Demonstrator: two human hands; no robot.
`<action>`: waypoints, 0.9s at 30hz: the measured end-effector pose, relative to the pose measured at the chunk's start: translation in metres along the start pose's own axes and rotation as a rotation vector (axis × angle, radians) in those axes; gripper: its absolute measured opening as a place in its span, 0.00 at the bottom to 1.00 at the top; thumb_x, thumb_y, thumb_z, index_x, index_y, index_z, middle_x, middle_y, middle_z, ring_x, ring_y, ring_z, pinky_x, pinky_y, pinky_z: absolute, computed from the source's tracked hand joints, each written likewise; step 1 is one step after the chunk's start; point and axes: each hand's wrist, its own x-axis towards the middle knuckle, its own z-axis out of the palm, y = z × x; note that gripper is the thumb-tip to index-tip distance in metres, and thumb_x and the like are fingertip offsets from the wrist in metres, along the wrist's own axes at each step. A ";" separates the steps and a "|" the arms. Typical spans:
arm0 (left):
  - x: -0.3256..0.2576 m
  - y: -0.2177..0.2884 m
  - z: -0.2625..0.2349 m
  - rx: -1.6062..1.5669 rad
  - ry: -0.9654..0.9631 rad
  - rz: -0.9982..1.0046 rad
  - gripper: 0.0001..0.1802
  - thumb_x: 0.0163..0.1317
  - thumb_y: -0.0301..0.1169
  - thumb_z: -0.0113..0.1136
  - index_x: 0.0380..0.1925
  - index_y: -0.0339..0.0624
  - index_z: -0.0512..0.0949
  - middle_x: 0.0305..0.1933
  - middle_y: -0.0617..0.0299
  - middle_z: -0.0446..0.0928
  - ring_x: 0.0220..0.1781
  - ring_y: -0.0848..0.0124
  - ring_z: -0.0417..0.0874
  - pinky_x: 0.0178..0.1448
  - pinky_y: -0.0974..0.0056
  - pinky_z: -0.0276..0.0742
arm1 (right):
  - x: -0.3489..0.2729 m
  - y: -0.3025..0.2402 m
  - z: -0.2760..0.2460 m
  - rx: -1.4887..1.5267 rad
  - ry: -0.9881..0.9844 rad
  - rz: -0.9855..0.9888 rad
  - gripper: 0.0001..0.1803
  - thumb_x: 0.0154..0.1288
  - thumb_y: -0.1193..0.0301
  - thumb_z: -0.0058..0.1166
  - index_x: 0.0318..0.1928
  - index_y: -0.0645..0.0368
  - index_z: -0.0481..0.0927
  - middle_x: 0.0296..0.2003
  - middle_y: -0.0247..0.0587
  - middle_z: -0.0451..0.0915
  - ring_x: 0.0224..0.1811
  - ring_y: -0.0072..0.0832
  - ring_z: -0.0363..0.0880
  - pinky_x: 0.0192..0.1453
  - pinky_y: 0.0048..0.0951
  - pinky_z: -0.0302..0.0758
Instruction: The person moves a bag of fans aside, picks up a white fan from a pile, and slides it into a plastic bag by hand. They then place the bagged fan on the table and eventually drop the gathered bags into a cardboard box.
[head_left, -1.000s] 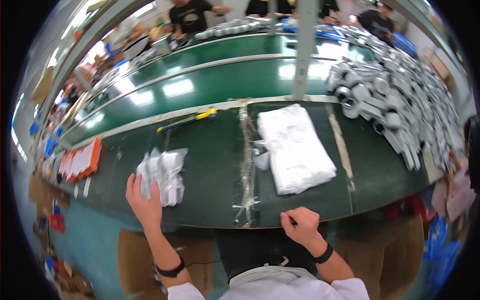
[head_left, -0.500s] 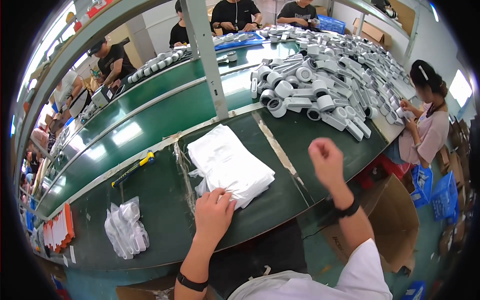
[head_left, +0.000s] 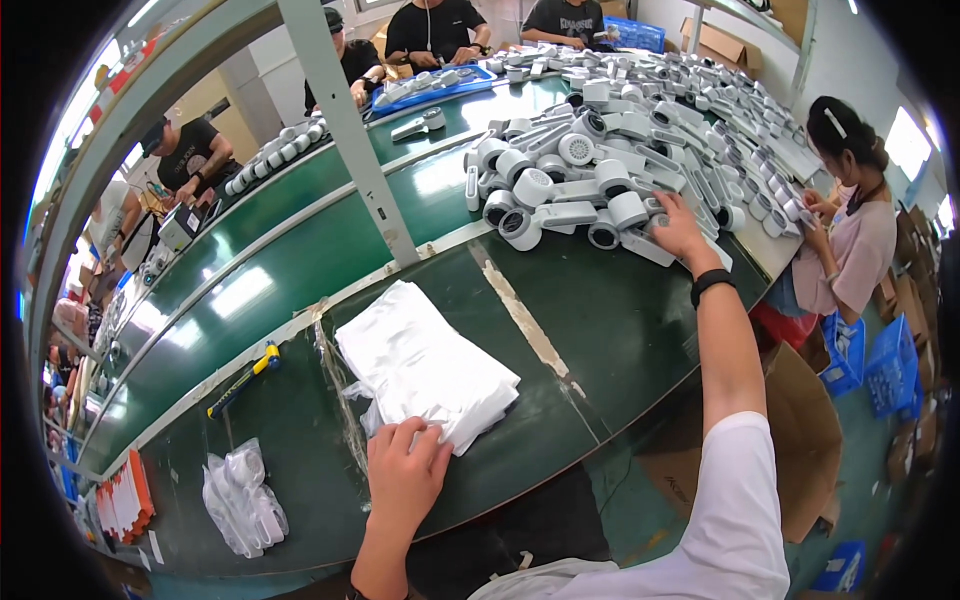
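My left hand [head_left: 405,468] lies at the near edge of a stack of white plastic bags [head_left: 430,365], its slightly bent fingers apart and resting on the bags. At the right, my right hand [head_left: 682,232] reaches into a big heap of grey plastic handheld units [head_left: 575,190], each with a round head and a handle. Its fingers are apart and touch a unit at the heap's near side; part of the contact is hidden. Several bagged units [head_left: 245,500] lie to the left of the stack.
A yellow-and-black hammer [head_left: 243,380] lies left of the bags. Orange-and-white cartons [head_left: 125,497] stand at the far left. A metal post [head_left: 345,130] rises behind the bags. One person [head_left: 850,235] handles units at the right; others work across the bench. A cardboard box [head_left: 790,440] stands below the edge.
My right hand has gone from above the bench, fingers curled, forward to the heap, where its fingers have spread. My left hand stays at the bags. The view has shifted somewhat.
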 end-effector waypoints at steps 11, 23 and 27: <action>0.003 0.001 -0.004 -0.056 -0.001 -0.004 0.15 0.48 0.28 0.71 0.37 0.42 0.81 0.42 0.59 0.77 0.44 0.57 0.76 0.48 0.57 0.71 | -0.061 -0.043 0.019 -0.088 0.152 -0.075 0.22 0.56 0.65 0.58 0.54 0.50 0.79 0.54 0.44 0.76 0.62 0.47 0.67 0.66 0.43 0.67; 0.005 0.002 0.002 0.016 0.076 0.027 0.15 0.49 0.30 0.71 0.38 0.41 0.81 0.40 0.58 0.77 0.39 0.58 0.76 0.43 0.56 0.72 | -0.111 -0.115 0.027 -0.002 0.115 -0.254 0.21 0.60 0.60 0.58 0.54 0.45 0.78 0.53 0.38 0.76 0.63 0.46 0.66 0.57 0.55 0.71; 0.012 -0.002 0.007 -0.036 0.074 0.006 0.07 0.52 0.28 0.69 0.31 0.42 0.82 0.36 0.61 0.78 0.37 0.58 0.76 0.41 0.58 0.72 | -0.117 -0.134 0.008 0.181 0.193 -0.235 0.18 0.60 0.67 0.60 0.51 0.56 0.78 0.48 0.48 0.79 0.56 0.47 0.74 0.56 0.43 0.73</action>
